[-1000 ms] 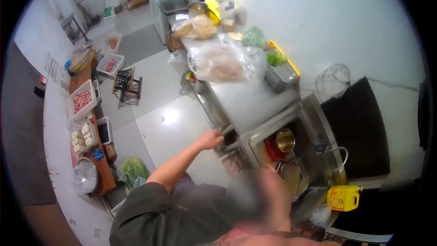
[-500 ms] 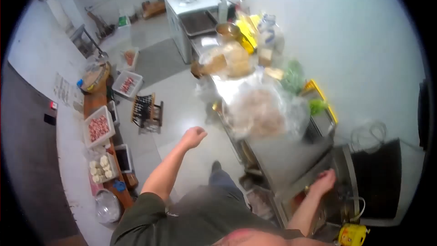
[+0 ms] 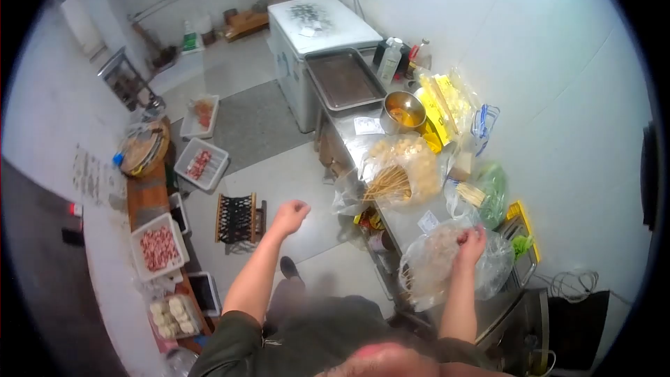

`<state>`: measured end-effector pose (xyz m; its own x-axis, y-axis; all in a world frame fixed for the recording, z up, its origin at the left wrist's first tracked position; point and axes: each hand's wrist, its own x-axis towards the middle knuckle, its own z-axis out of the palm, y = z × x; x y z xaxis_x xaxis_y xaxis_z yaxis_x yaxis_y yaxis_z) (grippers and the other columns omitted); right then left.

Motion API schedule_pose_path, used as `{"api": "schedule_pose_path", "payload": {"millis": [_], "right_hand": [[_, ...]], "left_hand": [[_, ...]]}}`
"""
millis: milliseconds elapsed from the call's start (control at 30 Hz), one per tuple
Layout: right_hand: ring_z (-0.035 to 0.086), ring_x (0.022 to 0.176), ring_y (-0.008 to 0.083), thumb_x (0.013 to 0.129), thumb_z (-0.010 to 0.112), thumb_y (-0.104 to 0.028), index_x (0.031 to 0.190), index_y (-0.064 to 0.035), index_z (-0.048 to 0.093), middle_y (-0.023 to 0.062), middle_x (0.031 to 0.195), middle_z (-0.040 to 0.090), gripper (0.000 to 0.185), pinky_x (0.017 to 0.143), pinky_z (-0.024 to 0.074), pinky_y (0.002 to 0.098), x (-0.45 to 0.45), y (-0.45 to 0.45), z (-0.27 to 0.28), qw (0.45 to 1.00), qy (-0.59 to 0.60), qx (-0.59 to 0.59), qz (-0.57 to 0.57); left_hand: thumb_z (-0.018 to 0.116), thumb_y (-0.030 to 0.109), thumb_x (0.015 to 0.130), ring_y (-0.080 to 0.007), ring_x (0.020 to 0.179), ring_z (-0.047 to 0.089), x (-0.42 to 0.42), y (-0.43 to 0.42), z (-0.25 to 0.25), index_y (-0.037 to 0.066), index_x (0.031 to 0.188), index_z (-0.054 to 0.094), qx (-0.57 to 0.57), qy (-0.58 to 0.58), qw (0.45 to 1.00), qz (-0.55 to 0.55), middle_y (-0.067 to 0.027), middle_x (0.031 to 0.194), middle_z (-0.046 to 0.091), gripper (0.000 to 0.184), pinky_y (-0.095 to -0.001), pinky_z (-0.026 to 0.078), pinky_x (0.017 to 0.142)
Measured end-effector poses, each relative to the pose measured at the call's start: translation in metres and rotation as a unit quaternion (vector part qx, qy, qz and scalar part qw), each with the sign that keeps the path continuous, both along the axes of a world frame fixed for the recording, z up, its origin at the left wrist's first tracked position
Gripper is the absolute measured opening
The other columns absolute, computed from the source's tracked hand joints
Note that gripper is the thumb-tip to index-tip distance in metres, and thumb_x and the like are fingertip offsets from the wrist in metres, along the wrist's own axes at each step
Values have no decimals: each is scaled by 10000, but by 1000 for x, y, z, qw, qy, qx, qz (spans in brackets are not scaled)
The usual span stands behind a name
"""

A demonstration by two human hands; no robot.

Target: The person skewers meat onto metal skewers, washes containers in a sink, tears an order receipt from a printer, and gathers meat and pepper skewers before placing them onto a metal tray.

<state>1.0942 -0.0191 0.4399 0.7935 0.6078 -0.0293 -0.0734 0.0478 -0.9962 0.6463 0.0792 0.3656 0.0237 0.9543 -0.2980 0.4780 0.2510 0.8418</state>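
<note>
My left hand (image 3: 292, 216) hangs above the floor with its fingers loosely curled and nothing visible in them. My right hand (image 3: 472, 243) is over a clear plastic bag (image 3: 429, 265) of pale contents on the metal counter. Its fingers are curled in; whether they touch the bag or hold anything small, I cannot tell. Farther along the counter lies another clear bag with skewered food (image 3: 391, 183), thin sticks poking out of it. A green plastic bag (image 3: 494, 192) rests close to the wall, beyond my right hand.
On the counter (image 3: 352, 141) stand a metal bowl (image 3: 403, 113) and a baking tray (image 3: 344, 78), with a white chest freezer (image 3: 317, 24) behind. A small folding stool (image 3: 237, 218) is on the floor. White tubs of meat (image 3: 159, 248) line the left side.
I have moved forward along the counter. My right hand has gone from beside the sink to above the plastic bag. My left hand remains out over the floor.
</note>
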Motion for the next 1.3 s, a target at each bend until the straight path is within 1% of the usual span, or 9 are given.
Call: {"api": "schedule_pose_path", "payload": {"millis": [67, 167, 200, 233, 367, 500, 700, 1133, 1300], "right_hand": [[456, 576, 110, 772, 523, -59, 1146, 11, 491, 30, 712, 512, 382, 537, 385, 253, 18, 6, 1, 989, -18, -39, -142], [459, 537, 160, 764, 496, -110, 709, -63, 524, 43, 632, 499, 77, 481, 347, 291, 78, -23, 19, 970, -40, -6, -241], [463, 499, 157, 736, 497, -121, 564, -76, 485, 54, 560, 491, 179, 452, 346, 288, 105, -42, 23, 944, -119, -17, -307], [476, 497, 166, 760, 502, -130, 601, -52, 509, 67, 590, 524, 177, 444, 351, 294, 127, -66, 38, 920, -102, -77, -371], [431, 550, 154, 859, 479, -142, 724, -37, 495, 60, 695, 530, 172, 487, 336, 279, 68, -48, 128, 820, -54, 115, -558], [446, 608, 146, 874, 507, -137, 750, -58, 483, 37, 722, 509, 149, 526, 357, 273, 41, 37, 98, 881, -124, 130, -437], [456, 627, 86, 891, 513, -128, 1055, -3, 548, 10, 727, 498, 209, 542, 367, 201, -38, 249, 24, 936, -21, 85, -341], [510, 627, 109, 888, 535, -99, 1050, 39, 543, 54, 735, 556, 213, 587, 425, 229, -188, 537, 65, 987, -43, -15, -157], [574, 749, 142, 883, 553, -150, 1137, 39, 511, 82, 860, 602, 320, 669, 456, 266, -225, 675, 74, 995, -63, -65, -47]], "left_hand": [[609, 275, 819, -226, 762, 635, -30, 47, -25, -9, 937, 645, 8, -41, 999, -1, -132, 799, 664, 310, -329, 487, 709], [611, 267, 819, -208, 753, 633, -63, 125, -11, -9, 935, 645, 28, -39, 999, -14, -123, 797, 664, 301, -321, 486, 704], [611, 263, 819, -202, 748, 632, -73, 148, -11, -8, 936, 645, 36, -28, 999, -23, -119, 795, 664, 297, -318, 486, 702], [608, 246, 825, -184, 733, 626, -83, 173, -11, -12, 940, 638, 29, -36, 999, -26, -103, 797, 662, 284, -304, 483, 688], [612, 224, 824, -160, 703, 619, -113, 270, -16, -15, 938, 636, 13, -67, 998, -9, -83, 795, 664, 266, -290, 480, 667], [618, 219, 819, -144, 672, 610, -135, 356, -14, -25, 909, 638, -1, -51, 999, 5, -78, 768, 658, 260, -282, 475, 635], [590, 202, 862, -101, 653, 571, -186, 481, -7, -29, 884, 624, -13, -71, 997, 40, -38, 730, 619, 235, -231, 446, 600], [596, 213, 856, -122, 643, 572, -289, 696, -63, -30, 865, 634, -5, 100, 994, -34, -61, 699, 625, 246, -256, 450, 619], [600, 219, 853, -124, 626, 556, -338, 762, -93, -23, 880, 635, -49, 32, 998, -26, -56, 690, 617, 246, -259, 443, 606]]}}
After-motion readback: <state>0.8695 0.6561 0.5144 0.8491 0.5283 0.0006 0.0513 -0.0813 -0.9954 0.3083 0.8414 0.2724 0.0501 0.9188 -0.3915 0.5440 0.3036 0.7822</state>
